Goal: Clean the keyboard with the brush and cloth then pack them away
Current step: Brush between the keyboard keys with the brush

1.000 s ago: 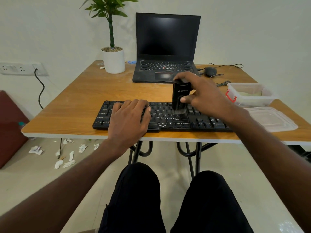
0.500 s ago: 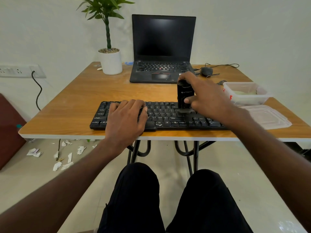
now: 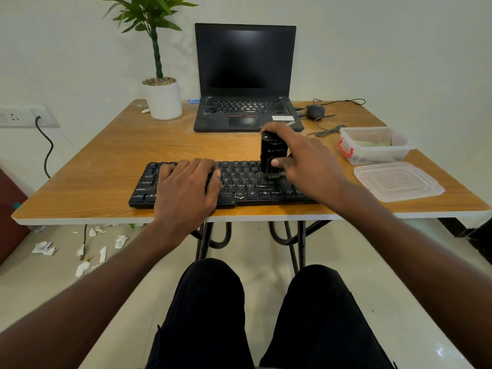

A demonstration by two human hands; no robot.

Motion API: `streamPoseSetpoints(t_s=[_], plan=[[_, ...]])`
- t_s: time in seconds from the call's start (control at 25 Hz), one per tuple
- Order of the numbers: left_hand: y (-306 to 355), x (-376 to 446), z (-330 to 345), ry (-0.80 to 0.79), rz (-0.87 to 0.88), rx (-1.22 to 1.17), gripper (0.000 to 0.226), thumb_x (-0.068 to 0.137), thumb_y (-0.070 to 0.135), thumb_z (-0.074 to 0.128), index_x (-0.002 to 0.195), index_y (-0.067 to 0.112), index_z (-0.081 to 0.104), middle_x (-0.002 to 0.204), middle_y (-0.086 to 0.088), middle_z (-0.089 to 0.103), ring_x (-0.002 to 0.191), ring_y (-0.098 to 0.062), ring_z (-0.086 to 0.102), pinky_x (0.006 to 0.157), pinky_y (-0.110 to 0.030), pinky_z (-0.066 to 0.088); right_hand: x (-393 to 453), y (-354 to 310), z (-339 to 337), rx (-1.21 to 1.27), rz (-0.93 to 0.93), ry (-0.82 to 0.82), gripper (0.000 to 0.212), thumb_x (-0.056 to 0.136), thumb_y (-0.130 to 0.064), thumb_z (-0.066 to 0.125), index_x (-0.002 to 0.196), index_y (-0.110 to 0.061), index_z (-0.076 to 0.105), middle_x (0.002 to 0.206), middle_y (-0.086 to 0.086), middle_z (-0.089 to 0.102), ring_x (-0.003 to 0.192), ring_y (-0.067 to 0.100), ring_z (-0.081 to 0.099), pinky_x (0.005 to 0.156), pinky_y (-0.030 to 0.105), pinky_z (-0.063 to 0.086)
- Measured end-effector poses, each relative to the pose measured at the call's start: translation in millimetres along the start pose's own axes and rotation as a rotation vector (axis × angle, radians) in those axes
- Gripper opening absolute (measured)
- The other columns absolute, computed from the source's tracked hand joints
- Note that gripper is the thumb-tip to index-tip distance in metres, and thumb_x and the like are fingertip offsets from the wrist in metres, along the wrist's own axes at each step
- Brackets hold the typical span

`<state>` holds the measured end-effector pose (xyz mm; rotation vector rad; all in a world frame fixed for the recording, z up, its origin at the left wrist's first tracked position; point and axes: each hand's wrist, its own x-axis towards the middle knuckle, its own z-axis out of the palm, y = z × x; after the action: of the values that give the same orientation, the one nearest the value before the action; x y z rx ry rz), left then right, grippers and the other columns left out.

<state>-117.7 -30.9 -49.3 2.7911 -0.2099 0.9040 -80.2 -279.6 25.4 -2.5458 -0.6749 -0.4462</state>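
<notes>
- Two hands work over the black keyboard (image 3: 239, 185), which lies near the front edge of the wooden table (image 3: 106, 166).
- Right hand (image 3: 306, 166) grips the black brush (image 3: 273, 153), thumb curled across its front face and fingers wrapped over the top and far side.
- Held upright, the brush has its dark bristles down on the keys in the right half of the keyboard, near the upper rows.
- Left hand (image 3: 186, 187) lies palm down on the left half of the keyboard, fingers fairly straight and spread over the keys, pressing rather than gripping anything.
- Both forearms reach in from the lower corners of the view, and the person's knees in black trousers show below the table edge.
- Right of the keyboard, a clear plastic lid (image 3: 399, 182) lies flat on the table, apart from the keyboard.
- Just behind the lid stands an open clear box (image 3: 375, 145) with a red clasp on its left side; something pale lies inside, and I cannot tell whether it is the cloth.
- Farther back in the middle, an open laptop (image 3: 245, 75) with a dark screen faces the person.
- Left of the laptop stands a plant in a white pot (image 3: 163, 99).
- Right of the laptop, a dark mouse (image 3: 315, 110) sits with its cable trailing across the table.
- Scraps of paper (image 3: 82, 249) lie on the floor under the table's left side.
</notes>
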Motion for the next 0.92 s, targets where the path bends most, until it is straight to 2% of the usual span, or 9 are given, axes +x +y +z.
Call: streamPoseSetpoints(t_s=[0.08,0.2,0.32,0.36,0.44,0.6,0.72,0.8,0.92], plan=[[-0.3,0.3,-0.7,-0.002,0.0,0.0,0.03,0.109,0.039,0.039,0.119,0.022,0.062,0.111,0.001,0.07,0.102,-0.02,0.062,0.094,-0.042,0.035,-2.3,-1.8,4.3,0.032,-0.027,0.001,0.066,0.098,-0.016,0.067,0.148,-0.043,0.035,0.131,0.002,0.066,0.112,0.022,0.065,0.079,0.038,0.06],[-0.5,0.8,-0.6,-0.013,-0.004,0.013,0.031,0.109,0.04,0.038,0.119,0.022,0.062,0.112,0.001,0.07,0.102,-0.021,0.062,0.094,-0.042,0.035,-0.1,-3.2,3.7,-0.076,-0.035,-0.064,0.074,0.096,-0.012,0.068,0.151,-0.044,0.031,0.135,0.004,0.064,0.118,0.024,0.064,0.084,0.042,0.06],[-0.2,1.8,-2.3,-0.025,-0.009,0.014,0.033,0.109,0.041,0.037,0.119,0.022,0.062,0.111,0.001,0.07,0.102,-0.021,0.062,0.094,-0.043,0.035,7.9,-5.1,-12.9,-0.095,-0.019,-0.23,0.074,0.095,-0.008,0.068,0.149,-0.046,0.032,0.138,0.003,0.061,0.122,0.025,0.061,0.082,0.04,0.058],[0.7,2.4,-2.9,-0.03,-0.008,0.018,0.033,0.109,0.041,0.037,0.119,0.022,0.062,0.111,0.001,0.071,0.102,-0.021,0.062,0.095,-0.044,0.036,8.8,-5.6,-18.2,-0.153,-0.015,-0.229,0.074,0.095,-0.008,0.068,0.148,-0.045,0.033,0.136,0.003,0.062,0.121,0.025,0.06,0.08,0.039,0.057],[2.8,3.4,-4.2,-0.041,-0.004,0.023,0.035,0.109,0.043,0.036,0.12,0.022,0.062,0.112,0.001,0.071,0.103,-0.021,0.063,0.096,-0.044,0.036,5.8,-3.1,-23.5,-0.253,0.001,-0.124,0.073,0.093,-0.011,0.069,0.148,-0.043,0.033,0.133,0.004,0.063,0.117,0.026,0.061,0.077,0.039,0.054],[22.0,9.2,-4.9,-0.021,0.009,0.0,0.039,0.109,0.047,0.034,0.121,0.023,0.061,0.113,0.002,0.069,0.104,-0.02,0.062,0.096,-0.043,0.036,-9.4,9.8,-19.4,-0.039,0.073,0.145,0.073,0.094,-0.01,0.07,0.149,-0.044,0.035,0.131,0.003,0.067,0.111,0.025,0.066,0.074,0.035,0.055],[58.0,20.9,2.8,-0.027,0.066,-0.067,0.04,0.109,0.05,0.033,0.123,0.025,0.061,0.117,0.005,0.067,0.106,-0.017,0.059,0.098,-0.043,0.036,-14.9,18.6,-15.4,0.065,0.122,0.295,0.073,0.096,-0.009,0.068,0.151,-0.046,0.038,0.13,-0.003,0.067,0.106,0.018,0.067,0.079,0.03,0.055],[76.6,23.3,13.9,-0.059,0.091,-0.052,0.044,0.109,0.055,0.032,0.125,0.026,0.061,0.12,0.005,0.065,0.109,-0.018,0.058,0.099,-0.043,0.037,-17.3,20.0,-10.0,0.133,0.123,0.295,0.072,0.098,-0.011,0.067,0.152,-0.047,0.038,0.133,-0.005,0.066,0.107,0.014,0.065,0.085,0.028,0.054],[81.7,20.4,30.8,-0.11,0.083,0.1,0.056,0.11,0.061,0.025,0.126,0.024,0.063,0.123,0.002,0.063,0.113,-0.02,0.057,0.102,-0.045,0.038,-19.3,23.1,-0.8,0.122,0.035,0.134,0.071,0.1,-0.012,0.064,0.154,-0.048,0.035,0.135,-0.001,0.064,0.111,0.012,0.062,0.088,0.031,0.057]])
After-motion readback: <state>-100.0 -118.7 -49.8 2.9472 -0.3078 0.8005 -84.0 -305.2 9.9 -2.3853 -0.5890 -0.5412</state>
